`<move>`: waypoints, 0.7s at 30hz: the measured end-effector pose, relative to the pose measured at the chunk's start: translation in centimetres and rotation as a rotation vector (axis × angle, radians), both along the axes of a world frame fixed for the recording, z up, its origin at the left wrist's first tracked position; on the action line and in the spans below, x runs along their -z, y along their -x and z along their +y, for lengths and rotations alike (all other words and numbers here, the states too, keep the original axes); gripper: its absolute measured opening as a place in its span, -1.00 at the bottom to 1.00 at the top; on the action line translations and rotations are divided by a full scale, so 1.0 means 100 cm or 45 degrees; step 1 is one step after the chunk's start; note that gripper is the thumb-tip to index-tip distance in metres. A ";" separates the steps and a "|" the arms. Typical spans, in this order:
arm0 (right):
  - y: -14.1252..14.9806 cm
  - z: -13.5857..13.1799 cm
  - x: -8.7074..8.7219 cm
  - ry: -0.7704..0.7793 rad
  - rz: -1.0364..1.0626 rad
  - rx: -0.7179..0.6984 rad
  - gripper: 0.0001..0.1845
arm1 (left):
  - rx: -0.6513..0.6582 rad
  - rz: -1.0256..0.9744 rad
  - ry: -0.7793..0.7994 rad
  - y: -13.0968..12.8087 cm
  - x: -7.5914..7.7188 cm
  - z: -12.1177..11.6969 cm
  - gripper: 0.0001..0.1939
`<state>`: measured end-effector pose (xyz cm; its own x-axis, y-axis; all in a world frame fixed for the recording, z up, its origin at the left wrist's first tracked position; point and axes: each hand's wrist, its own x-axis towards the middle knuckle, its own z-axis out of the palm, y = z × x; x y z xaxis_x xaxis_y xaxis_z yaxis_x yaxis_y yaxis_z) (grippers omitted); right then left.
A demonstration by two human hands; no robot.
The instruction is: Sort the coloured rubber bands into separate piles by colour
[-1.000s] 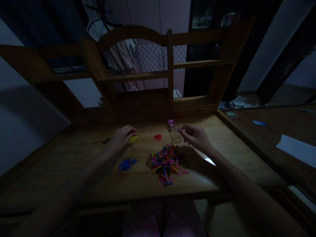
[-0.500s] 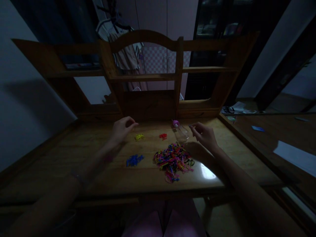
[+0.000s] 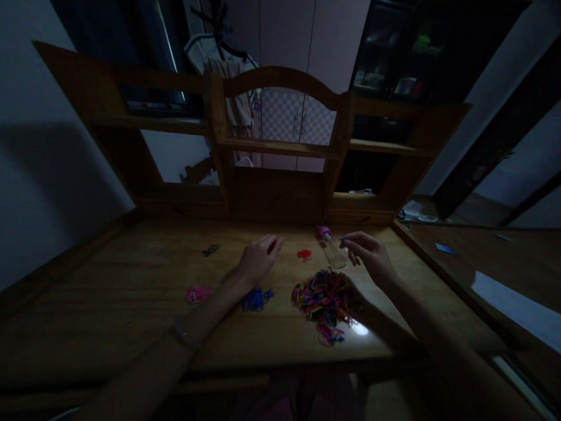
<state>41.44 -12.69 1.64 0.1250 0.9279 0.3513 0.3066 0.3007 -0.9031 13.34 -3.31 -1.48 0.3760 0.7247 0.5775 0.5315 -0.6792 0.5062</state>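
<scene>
My left hand [image 3: 259,260] is over the desk between the blue and red piles, fingers pinched together; what they hold, if anything, is too small to make out. Beside the clear bottle with a pink cap [image 3: 325,233], my right hand [image 3: 367,252] is closed on a small dark-blue elastic band [image 3: 343,240]. Below it lies a big mixed pile of coloured elastic bands [image 3: 326,297]. Smaller single-colour groups lie about: red bands [image 3: 304,255], blue bands [image 3: 256,299], pink bands [image 3: 198,293] and black bands [image 3: 211,250]. My left hand hides the yellow group.
A wooden shelf unit [image 3: 280,149] rises along the back of the wooden desk [image 3: 144,263]. At the right, a lower surface carries a white sheet of paper [image 3: 517,307] and a blue card [image 3: 444,248]. The room is dim.
My left hand has moved right, across the yellow bands, uncovering the black and pink groups. My right hand stays by the bottle, still pinched. The view has shifted slightly.
</scene>
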 end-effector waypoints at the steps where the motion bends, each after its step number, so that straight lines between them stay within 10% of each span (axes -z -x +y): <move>1: 0.011 0.000 -0.005 0.001 -0.087 -0.051 -0.78 | -0.030 -0.048 -0.001 0.000 -0.002 0.001 -0.69; 10: 0.153 0.005 -0.015 -0.271 -1.153 -0.747 -0.83 | -0.295 -0.428 0.055 0.022 -0.009 0.021 -0.60; 16: 0.169 0.009 -0.013 -0.327 -1.258 -0.675 -0.84 | -0.293 -0.424 0.068 0.022 -0.004 0.025 -0.60; 21: 0.161 -0.025 -0.046 -0.329 -1.104 -0.460 -0.78 | -0.244 -0.376 0.068 0.018 -0.003 0.023 -0.62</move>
